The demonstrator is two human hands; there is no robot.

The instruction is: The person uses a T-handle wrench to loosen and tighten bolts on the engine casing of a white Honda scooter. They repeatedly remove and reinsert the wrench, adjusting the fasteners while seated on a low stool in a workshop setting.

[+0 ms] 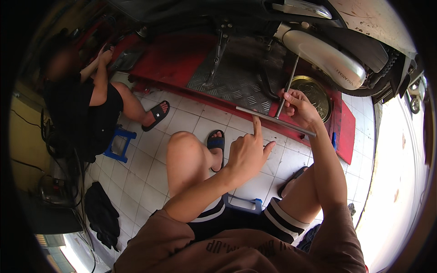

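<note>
My right hand [296,104] grips the upright shaft of a silver T-handle wrench [291,75], whose long crossbar [254,112] lies lower, crossing in front of the red lift. The shaft's far end reaches the motorbike near its silver exhaust muffler [325,59]. My left hand [248,154] has its index finger raised to the crossbar's left part, thumb stretched out and the other fingers loosely bent, holding nothing. A round metal pan [313,84] with dark liquid in it sits behind my right hand, on the red lift platform [159,57] with its chequer plate.
At the left another person [70,95] sits on a blue stool [119,150], holding something small and dark. Black cloth [100,214] lies on the white tiled floor [141,182], near cables at the left wall. My blue seat [243,204] is under me; a bright doorway is at the right.
</note>
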